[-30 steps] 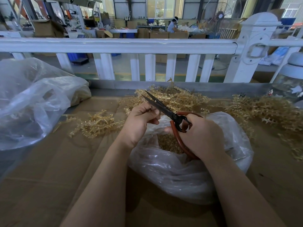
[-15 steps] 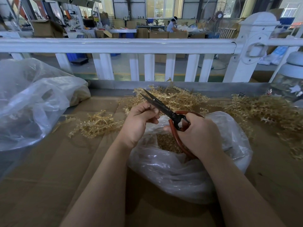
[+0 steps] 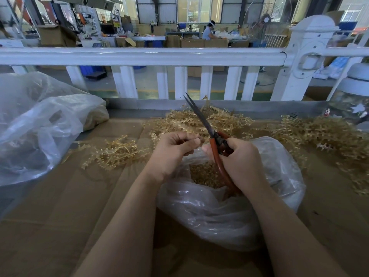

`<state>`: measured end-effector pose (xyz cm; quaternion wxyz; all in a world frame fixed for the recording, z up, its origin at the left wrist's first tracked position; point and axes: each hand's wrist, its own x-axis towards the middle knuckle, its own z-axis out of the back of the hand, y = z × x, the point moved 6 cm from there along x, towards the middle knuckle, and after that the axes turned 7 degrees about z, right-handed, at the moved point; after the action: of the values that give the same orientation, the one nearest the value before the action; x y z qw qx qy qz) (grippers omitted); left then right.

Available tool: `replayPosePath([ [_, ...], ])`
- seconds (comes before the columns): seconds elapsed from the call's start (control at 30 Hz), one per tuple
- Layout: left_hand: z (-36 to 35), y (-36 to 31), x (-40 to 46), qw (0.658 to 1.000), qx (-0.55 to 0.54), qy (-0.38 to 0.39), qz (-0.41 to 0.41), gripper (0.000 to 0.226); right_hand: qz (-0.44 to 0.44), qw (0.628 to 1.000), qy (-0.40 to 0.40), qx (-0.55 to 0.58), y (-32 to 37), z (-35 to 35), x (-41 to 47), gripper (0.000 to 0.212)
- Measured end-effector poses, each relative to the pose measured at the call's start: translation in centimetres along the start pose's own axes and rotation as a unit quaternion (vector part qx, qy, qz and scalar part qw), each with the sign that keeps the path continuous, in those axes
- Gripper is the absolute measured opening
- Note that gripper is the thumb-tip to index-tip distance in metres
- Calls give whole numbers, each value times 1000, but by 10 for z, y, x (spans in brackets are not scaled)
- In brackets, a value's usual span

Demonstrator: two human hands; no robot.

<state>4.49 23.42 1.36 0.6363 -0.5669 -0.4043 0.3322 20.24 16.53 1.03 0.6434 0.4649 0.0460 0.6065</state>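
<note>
Red-handled steel scissors (image 3: 216,137), clamped in my right hand (image 3: 239,162), point to 11 o'clock; my left hand (image 3: 173,150) pinches, probably, a gold piece (image 3: 200,139) over the clear plastic bag (image 3: 219,216), which catches trimmings.

Looks forward and down from head height, wide-angle, across the brown cardboard-covered tabletop (image 3: 60,196) filling the lower frame. Sits very near the left hand (image 3: 171,151) and the right hand (image 3: 238,161) gripping red-handled black-bladed scissors (image 3: 200,116) at frame centre, forearms (image 3: 123,226) entering from the bottom edge. Bends the white slatted railing (image 3: 139,55) across the upper third; shows the factory hall (image 3: 189,21) beyond small and far.
</note>
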Motion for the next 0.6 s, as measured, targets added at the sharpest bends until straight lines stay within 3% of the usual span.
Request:
replayPosePath([
  [0.1, -8, -2, -1, 999, 43, 30, -14, 10, -13, 997, 12, 79, -1, -5, 2, 34],
  [0.27, -15, -6, -4, 997, 36, 58, -27, 17, -42, 987, 7, 158, -3, -6, 3, 28],
  [0.5, -13, -7, -4, 999, 20, 39, -7, 10, -46, 986, -31, 156, -3, -2, 2, 23],
  [0.6, -7, -4, -3, 999, -39, 1, 20, 29, -41, 988, -41, 145, -1, -1, 1, 24],
])
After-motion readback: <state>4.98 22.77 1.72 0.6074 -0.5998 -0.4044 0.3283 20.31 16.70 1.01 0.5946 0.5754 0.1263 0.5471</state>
